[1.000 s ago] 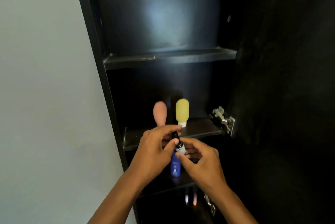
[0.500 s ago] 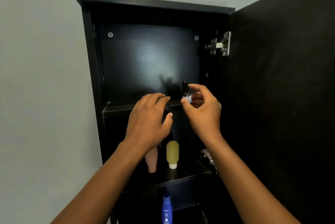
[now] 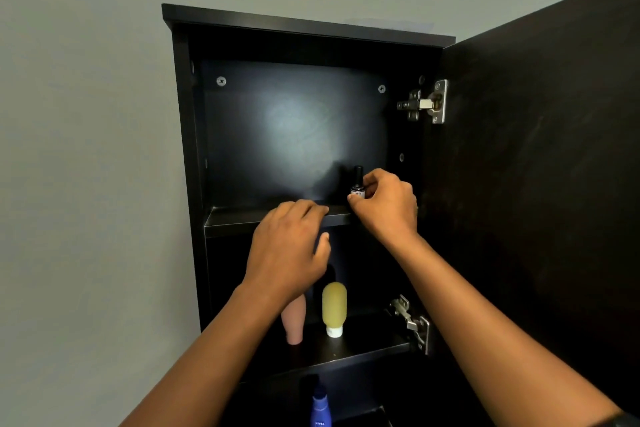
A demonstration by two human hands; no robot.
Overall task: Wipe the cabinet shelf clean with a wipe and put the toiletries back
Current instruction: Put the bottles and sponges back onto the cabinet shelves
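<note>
Small bottle (image 3: 357, 184) on top shelf (image 3: 242, 219) at right; two tubes (image 3: 334, 309) on shelf below, another bottle (image 3: 320, 407) lower still.

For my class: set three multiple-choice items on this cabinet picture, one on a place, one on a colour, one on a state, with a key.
1. Where is the small dark bottle?
A top shelf
B middle shelf
C on the door

2. What colour is the tube with the white cap?
A blue
B yellow
C green

3. What is the right hand doing?
A hanging idle
B pressing the door
C pinching the small bottle

Key: 1 A, it stands at the top shelf; 2 B, its body is yellow; 3 C, the fingers close round the bottle.
</note>
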